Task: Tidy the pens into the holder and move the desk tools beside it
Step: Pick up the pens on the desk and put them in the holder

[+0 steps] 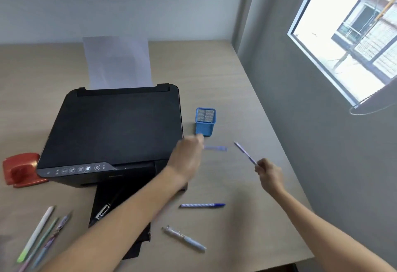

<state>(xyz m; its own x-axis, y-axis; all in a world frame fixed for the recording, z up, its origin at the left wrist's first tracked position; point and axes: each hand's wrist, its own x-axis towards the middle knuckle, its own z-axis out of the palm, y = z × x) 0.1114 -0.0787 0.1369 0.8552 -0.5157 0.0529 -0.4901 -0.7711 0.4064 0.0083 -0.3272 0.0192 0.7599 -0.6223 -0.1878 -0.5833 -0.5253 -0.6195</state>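
- While the blue mesh holder (205, 121) stands empty just right of the printer (116, 130), the right hand (270, 175) pinches a striped pen (245, 152) by its end.
- The blurred left hand (189, 153) nears the holder; its grip is unclear.
- Best tip the pen upright over the opening before release.
- Other pens, like the capped blue one (202, 205), lie on the desk (236, 82).

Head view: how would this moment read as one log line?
right hand: holds striped pen | left hand: blurred, near holder | holder: looks empty | loose: pens, hole punch
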